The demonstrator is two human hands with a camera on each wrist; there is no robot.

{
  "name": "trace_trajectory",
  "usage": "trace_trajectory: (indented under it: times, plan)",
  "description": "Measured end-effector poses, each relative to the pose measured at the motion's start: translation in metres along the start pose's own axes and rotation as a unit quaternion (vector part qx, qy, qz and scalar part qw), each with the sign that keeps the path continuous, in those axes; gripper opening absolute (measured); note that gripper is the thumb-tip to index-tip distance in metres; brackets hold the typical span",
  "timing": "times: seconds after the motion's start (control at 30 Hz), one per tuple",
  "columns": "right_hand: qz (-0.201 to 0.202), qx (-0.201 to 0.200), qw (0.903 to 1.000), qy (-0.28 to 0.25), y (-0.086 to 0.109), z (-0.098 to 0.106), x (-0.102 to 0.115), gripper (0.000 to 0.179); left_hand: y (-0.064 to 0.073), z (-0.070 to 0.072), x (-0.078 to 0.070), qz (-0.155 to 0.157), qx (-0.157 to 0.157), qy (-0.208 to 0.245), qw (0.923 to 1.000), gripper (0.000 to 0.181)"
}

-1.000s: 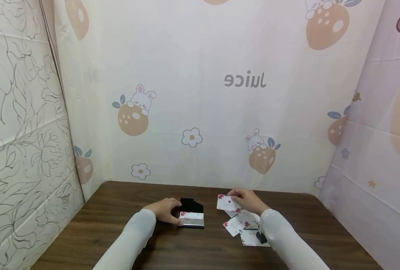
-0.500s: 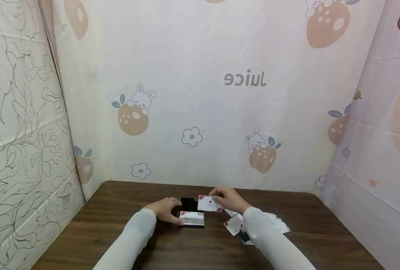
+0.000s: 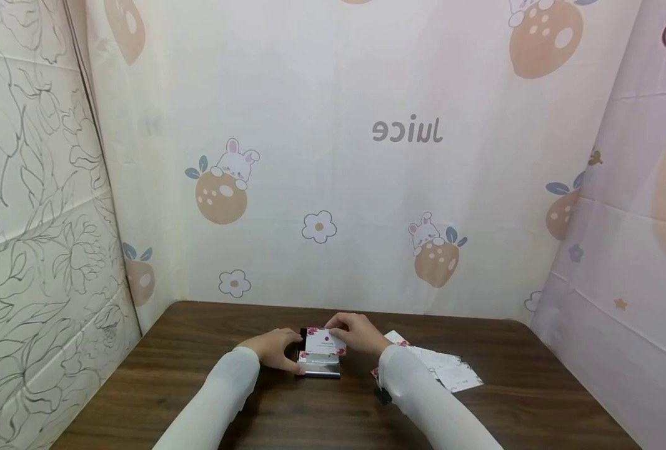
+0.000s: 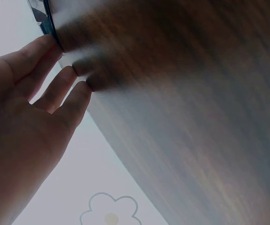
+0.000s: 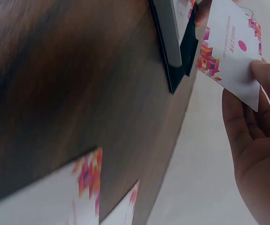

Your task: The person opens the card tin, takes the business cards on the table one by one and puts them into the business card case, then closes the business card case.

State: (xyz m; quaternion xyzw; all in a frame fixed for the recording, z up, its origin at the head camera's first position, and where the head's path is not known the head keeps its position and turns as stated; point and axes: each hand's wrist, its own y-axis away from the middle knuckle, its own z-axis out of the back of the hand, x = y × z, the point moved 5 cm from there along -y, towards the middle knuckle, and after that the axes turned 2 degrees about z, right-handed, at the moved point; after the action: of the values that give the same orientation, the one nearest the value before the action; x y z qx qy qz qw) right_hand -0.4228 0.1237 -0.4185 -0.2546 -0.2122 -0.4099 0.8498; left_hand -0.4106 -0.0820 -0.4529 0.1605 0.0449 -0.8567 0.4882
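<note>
A business card case (image 3: 322,370), silver along its front and black behind, lies flipped open on the table with a flower-printed card inside. My left hand (image 3: 273,350) holds it by the left side, thumb at the front corner and index finger near the back. In the left wrist view, that hand's other fingertips (image 4: 82,86) rest at the tabletop. My right hand (image 3: 361,334) pinches a white business card (image 5: 233,47) with pink and orange printed corners between thumb and fingers. This card is just over the case, covering much of its black lid in the head view.
Several loose cards (image 3: 459,375) lie overlapping on the brown wooden table (image 3: 535,387) to the right, partly hidden by my right sleeve. A printed curtain (image 3: 322,175) hangs behind the table's far edge, with more patterned cloth on both sides.
My right hand has carried the business card leftward from above the loose cards to over the case. The left hand has stayed at the case.
</note>
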Motion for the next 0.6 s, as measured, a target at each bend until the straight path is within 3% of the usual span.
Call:
trace_trajectory:
  times: [0.6]
  plan:
    - [0.005,0.002,1.0,0.005,-0.001,-0.015,0.004,0.009,-0.001,-0.002,-0.001,-0.003,-0.001,-0.004,1.0,0.079]
